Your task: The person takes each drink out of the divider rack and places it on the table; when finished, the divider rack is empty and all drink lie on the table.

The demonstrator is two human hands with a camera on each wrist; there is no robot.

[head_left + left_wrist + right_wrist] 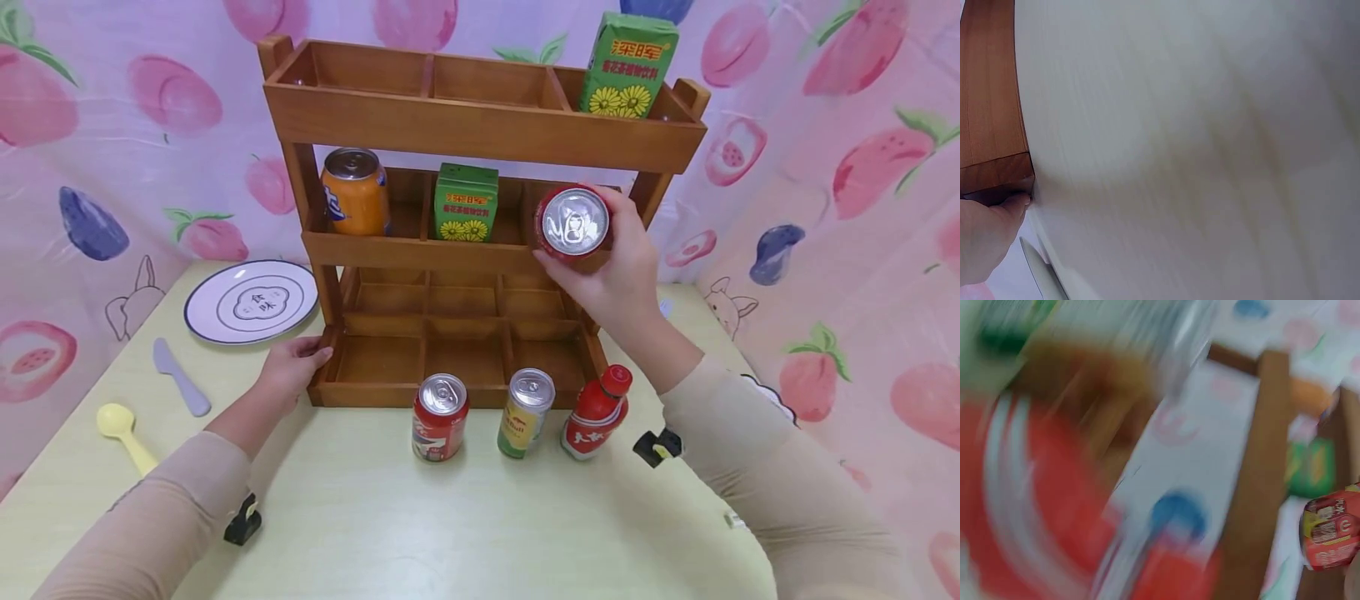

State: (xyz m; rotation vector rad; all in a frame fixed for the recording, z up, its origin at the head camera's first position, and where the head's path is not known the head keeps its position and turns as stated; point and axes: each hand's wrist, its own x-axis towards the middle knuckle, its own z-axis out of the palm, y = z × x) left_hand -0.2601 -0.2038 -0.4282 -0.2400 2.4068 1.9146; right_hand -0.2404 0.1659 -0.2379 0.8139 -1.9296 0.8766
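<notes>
My right hand (pixel 611 271) grips a red drink can (pixel 573 221), tilted with its silver lid facing me, in front of the middle tier's right compartment. Red and yellow label print shows on that can (pixel 1335 528) in the right wrist view. At the lower left corner of the brown wooden rack (pixel 480 129), my left hand (pixel 288 371) holds the side wall. The left wrist view shows the left hand (pixel 988 234) against the corner of the rack (pixel 991 94). An orange can (pixel 358 196) and a green drink carton (pixel 467 204) stand on the middle tier; another green carton (pixel 628 67) stands on the top tier, right.
Before the rack stand a red can (pixel 440 421), a silver-yellow can (pixel 527 412) and a red bottle (pixel 595 412). A plate (pixel 251 302), a knife (pixel 180 375) and a yellow spoon (pixel 123 433) lie at left. A patterned curtain (pixel 847 250) hangs behind.
</notes>
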